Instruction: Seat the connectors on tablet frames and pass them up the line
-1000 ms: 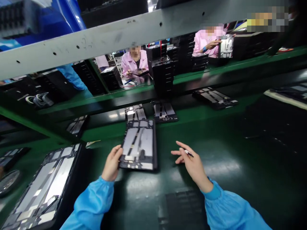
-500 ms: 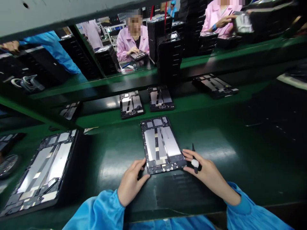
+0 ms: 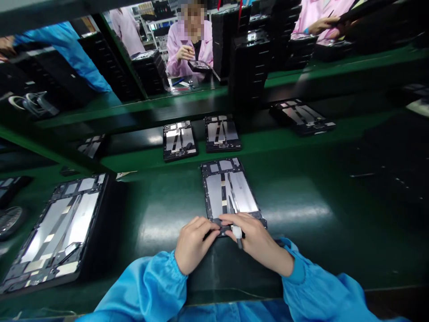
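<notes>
left hand [image 3: 194,245] bent-fingered, grip unclear, right hand [image 3: 258,239] beside it gripping slim black-and-white tool [image 3: 237,231], silver-and-black rectangular device [image 3: 246,195] under and beyond both

My left hand [image 3: 192,243] and right hand [image 3: 256,239] meet over the near end of an opened tablet-like device [image 3: 247,197] lying flat on the green bench [image 3: 301,192]. My left fingertips touch its near edge; between my right fingers I hold a slim dark tool [image 3: 237,231] with a white part. Just beyond the device, two similar units [image 3: 181,139] sit side by side, and another unit [image 3: 303,117] lies farther off to the right. Well to my left is a larger-looking open unit [image 3: 63,232]. Across the bench, a person in pink [image 3: 176,56] holds a device too.
</notes>
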The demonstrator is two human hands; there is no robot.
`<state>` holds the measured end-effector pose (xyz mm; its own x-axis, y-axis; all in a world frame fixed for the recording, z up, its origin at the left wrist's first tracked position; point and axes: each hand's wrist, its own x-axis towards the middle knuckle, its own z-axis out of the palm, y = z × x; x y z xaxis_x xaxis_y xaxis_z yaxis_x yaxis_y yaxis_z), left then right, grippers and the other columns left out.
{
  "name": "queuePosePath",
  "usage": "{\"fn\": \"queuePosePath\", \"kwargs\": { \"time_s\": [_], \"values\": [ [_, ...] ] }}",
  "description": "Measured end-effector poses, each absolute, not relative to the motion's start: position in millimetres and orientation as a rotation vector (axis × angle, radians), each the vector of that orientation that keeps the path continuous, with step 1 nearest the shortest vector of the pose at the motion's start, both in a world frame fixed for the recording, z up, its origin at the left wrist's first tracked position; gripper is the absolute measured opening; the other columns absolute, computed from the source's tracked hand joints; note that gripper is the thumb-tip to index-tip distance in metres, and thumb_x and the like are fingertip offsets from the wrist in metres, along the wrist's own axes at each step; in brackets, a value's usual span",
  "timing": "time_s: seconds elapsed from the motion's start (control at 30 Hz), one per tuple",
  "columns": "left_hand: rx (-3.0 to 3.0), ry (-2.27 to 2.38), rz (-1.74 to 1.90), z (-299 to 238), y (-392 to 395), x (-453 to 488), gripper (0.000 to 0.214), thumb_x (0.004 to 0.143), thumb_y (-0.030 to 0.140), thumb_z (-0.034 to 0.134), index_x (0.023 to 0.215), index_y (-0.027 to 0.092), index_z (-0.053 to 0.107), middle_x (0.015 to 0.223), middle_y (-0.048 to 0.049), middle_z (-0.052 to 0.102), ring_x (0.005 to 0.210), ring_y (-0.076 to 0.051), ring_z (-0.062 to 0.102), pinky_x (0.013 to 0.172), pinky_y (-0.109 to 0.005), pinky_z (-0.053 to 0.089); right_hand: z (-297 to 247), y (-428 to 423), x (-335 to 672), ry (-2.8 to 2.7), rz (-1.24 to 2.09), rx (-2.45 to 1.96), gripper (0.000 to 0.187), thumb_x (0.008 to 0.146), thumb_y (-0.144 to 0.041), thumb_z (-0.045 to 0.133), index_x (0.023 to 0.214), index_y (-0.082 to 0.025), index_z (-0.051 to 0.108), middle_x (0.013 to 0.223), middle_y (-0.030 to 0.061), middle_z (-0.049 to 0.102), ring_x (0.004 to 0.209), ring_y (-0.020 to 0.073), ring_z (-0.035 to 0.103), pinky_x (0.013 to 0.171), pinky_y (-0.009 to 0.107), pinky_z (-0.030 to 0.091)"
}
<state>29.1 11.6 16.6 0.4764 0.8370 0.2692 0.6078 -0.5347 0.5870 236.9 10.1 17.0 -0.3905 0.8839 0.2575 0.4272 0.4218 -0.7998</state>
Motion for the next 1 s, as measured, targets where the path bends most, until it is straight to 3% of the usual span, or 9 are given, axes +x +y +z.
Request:
{"fn": "queuePosePath", "kwargs": {
  "time_s": [0.1,0.3,0.4,0.57,1.0],
  "values": [
    [2.192,1.199,0.743,16,11,29,0.014,0.096,0.030,0.058,0.091,0.022,0.069,0.088,-0.0018,0.066,0.084,-0.016,0.062,0.074,-0.028,0.051,15,12,233,-1.987,0.867,-1.070,0.029,0.093,-0.010,0.054,0.118,-0.024,0.061,0.090,0.0044,0.072,0.087,0.0249,0.067,0.080,0.040,0.053],
    [2.282,1.241,0.657,19,5,29,0.014,0.096,0.029,0.057,0.090,0.024,0.069,0.086,-0.0009,0.062,0.079,-0.014,0.061,0.068,-0.025,0.050,17,8,236,-2.017,0.906,-1.065,0.042,0.088,-0.002,0.053,0.124,-0.025,0.057,0.090,0.0026,0.069,0.088,0.0242,0.064,0.082,0.039,0.050],
    [2.612,1.251,0.590,20,-1,25,0.021,0.100,0.026,0.047,0.101,0.023,0.068,0.088,-0.0029,0.062,0.077,-0.016,0.058,0.065,-0.027,0.048,12,7,234,-2.035,0.871,-1.072,0.051,0.086,0.002,0.051,0.127,-0.027,0.056,0.091,0.0035,0.067,0.086,0.0240,0.062,0.078,0.038,0.051],
    [2.982,1.101,0.483,17,-5,11,0.035,0.103,0.015,0.032,0.128,0.016,0.056,0.109,-0.0093,0.064,0.084,-0.018,0.058,0.070,-0.031,0.048,3,5,233,-2.051,0.821,-1.070,0.057,0.084,0.004,0.048,0.131,-0.028,0.055,0.094,0.0063,0.064,0.088,0.0257,0.058,0.078,0.041,0.051],
    [2.983,1.049,0.522,13,-3,2,0.034,0.101,0.015,0.038,0.128,0.022,0.057,0.117,-0.0071,0.063,0.092,-0.017,0.058,0.072,-0.030,0.048,7,6,236,-2.035,0.859,-1.056,0.055,0.085,0.004,0.049,0.129,-0.027,0.054,0.092,0.0042,0.066,0.087,0.0242,0.060,0.079,0.039,0.052]
  ]
}}
